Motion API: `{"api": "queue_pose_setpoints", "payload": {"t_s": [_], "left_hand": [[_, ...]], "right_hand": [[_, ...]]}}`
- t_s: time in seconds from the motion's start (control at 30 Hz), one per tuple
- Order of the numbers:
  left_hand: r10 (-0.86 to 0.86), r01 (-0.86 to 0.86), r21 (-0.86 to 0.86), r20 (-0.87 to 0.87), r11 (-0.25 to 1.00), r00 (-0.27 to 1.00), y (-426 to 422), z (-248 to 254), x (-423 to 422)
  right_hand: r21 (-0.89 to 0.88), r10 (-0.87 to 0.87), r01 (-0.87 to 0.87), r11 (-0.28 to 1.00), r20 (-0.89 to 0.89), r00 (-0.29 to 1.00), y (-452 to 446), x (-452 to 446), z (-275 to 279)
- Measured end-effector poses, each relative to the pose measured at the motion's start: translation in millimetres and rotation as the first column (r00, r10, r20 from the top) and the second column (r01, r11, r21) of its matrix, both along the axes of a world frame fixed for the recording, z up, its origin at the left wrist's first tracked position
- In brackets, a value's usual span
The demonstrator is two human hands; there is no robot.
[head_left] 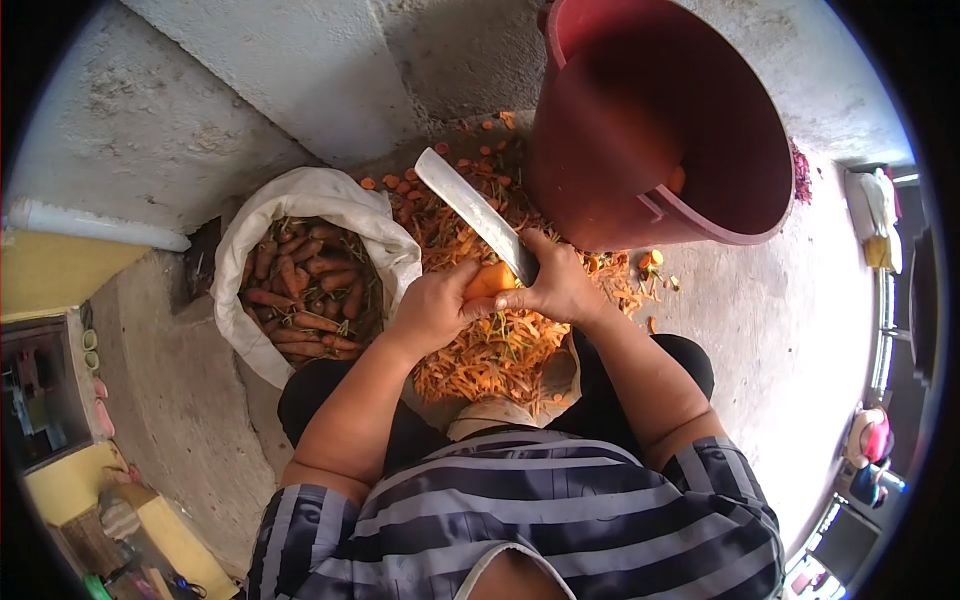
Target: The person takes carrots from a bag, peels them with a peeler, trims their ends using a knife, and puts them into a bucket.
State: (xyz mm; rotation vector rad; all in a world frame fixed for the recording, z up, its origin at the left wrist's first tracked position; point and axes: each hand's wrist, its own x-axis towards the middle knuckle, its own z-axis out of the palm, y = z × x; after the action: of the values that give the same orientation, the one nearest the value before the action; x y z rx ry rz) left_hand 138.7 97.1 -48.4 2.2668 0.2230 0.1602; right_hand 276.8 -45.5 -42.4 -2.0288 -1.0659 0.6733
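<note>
My left hand [437,305] is wrapped round an orange peeled carrot [490,282], just above a heap of orange peelings [485,360]. Close beside it, my right hand [556,281] grips a knife, its fingers at the lower end of the blade. The wide pale blade of the knife [468,207] points up and to the left. The knife's handle is hidden in the hand. Both hands meet at the carrot. Unpeeled carrots [305,285] with some green tops fill an open white sack [240,290] to the left of my left hand.
A large dark red bucket [590,160] stands at the upper right, with something orange inside. Cut carrot ends [651,258] lie on the concrete floor [740,330] below it. A rough wall [270,60] rises behind the sack. Pink slippers [103,412] lie far left.
</note>
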Motion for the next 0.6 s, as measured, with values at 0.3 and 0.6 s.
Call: {"api": "queue_pose_setpoints", "payload": {"t_s": [0.3, 0.6], "left_hand": [[-0.009, 0.012, -0.106, 0.028, 0.994, 1.0, 0.9, -11.9, 0.7], [-0.074, -0.028, -0.581, -0.15, 0.813, 0.986, 5.0, -16.0, 0.9]], "right_hand": [[-0.05, 0.038, -0.03, 0.998, 0.182, 0.982, 0.4, -11.0, -6.1], [0.031, -0.159, 0.161, 0.987, -0.039, 0.986, -1.2, 2.8, -11.0]]}}
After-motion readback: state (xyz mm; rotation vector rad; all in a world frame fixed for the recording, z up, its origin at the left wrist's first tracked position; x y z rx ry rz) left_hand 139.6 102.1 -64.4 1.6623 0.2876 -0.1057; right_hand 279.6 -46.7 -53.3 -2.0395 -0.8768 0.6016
